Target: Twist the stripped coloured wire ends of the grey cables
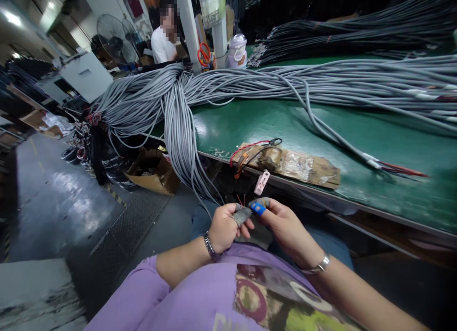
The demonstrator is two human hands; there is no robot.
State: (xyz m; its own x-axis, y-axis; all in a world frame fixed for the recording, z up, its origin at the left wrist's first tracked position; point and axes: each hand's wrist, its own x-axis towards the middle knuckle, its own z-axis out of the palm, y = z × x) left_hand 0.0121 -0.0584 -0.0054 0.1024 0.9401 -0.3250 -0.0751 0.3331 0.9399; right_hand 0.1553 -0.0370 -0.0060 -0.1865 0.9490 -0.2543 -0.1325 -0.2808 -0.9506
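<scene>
My left hand [225,226] is closed in a pinch in front of my body, with grey tape on its thumb and forefinger. Thin red wires [242,199] stick up from its grip, at the end of a grey cable [205,190] hanging over the table edge. Close beside it, my right hand [283,222] has thumb and forefinger pressed together, almost touching the left fingertips. Blue tape wraps the right thumb, and grey-yellow tape the forefinger. Whatever lies between the right fingertips is too small to make out.
A long bundle of grey cables [243,86] covers the green table [228,124]. At its front edge lies a taped cardboard piece [324,173] with red and black leads, beside a small pink-white tag [262,182]. An open carton [153,171] stands below left. A person [162,43] sits behind.
</scene>
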